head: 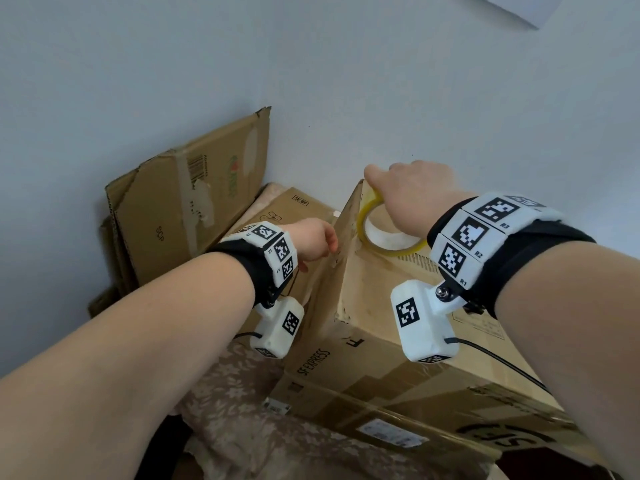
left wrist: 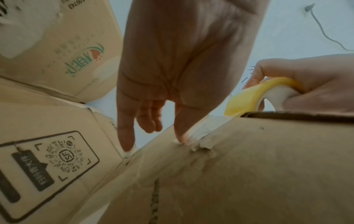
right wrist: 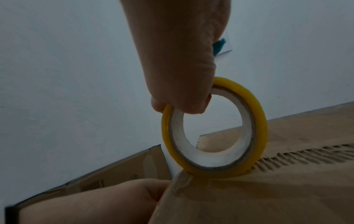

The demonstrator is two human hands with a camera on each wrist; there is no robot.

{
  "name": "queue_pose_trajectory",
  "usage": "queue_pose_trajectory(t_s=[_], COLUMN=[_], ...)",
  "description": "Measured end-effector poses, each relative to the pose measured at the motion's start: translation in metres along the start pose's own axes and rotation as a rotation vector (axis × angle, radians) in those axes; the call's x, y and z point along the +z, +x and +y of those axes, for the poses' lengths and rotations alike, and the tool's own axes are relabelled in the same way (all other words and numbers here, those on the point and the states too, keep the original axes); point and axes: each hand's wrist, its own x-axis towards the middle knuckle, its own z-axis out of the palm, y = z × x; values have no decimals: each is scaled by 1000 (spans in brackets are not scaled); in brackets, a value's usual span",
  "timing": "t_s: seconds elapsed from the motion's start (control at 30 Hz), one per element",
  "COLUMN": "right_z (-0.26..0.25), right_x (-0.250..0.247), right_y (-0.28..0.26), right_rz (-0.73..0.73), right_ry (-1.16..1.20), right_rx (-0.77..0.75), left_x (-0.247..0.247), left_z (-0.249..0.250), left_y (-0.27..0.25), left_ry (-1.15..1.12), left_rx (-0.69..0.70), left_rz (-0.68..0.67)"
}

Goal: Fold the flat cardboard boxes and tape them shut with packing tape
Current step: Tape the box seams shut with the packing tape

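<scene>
Right hand (head: 412, 192): grips yellow tape roll (head: 388, 233) atop SF Express box (head: 381, 306).
Left hand (head: 311, 240): straight fingers (left wrist: 180, 128) press tape end onto the box's side.

A pale blue-grey painted wall (head: 311, 64) fills the view from nine o'clock round to three o'clock. At one o'clock, in the top corner, the edge of a white flat panel (head: 519, 5) shows against it. At six o'clock lies a beige cloth with a faded flower pattern (head: 235, 386). In the left wrist view a thin grey cable (left wrist: 323, 30) hangs down the wall at two o'clock
</scene>
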Motion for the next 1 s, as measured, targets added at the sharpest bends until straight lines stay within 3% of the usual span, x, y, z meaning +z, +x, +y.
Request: queue_pose_trajectory(t_s=[0.1, 0.2, 0.27, 0.33, 0.43, 0.6, 0.83, 1.0], right_z=[0, 0, 2, 2, 3, 8, 17, 31], right_x=[0, 1, 1, 1, 3, 10, 23, 56], right_y=[0, 0, -2, -2, -2, -1, -8, -16], right_rz=[-3, 6, 16, 18, 9, 32, 118, 101], right_ry=[1, 18, 34, 51, 87, 141, 339, 757], right_rx=[2, -2, -7, -6, 7, 5, -1, 146], left_x=[-12, -18, -17, -13, -2, 2, -17, -21], left_z=[1, 5, 6, 7, 8, 15, 46, 65], left_y=[-1, -8, -15, -20, -20, -9, -10, -15], left_ry=[-38, -489, -727, -770, -666, -384, 103, 328], left_rx=[-22, -32, -18, 10, 10, -123, -4, -78], left_rz=[-31, -27, -168, -336, -434, -411, -141, -131])
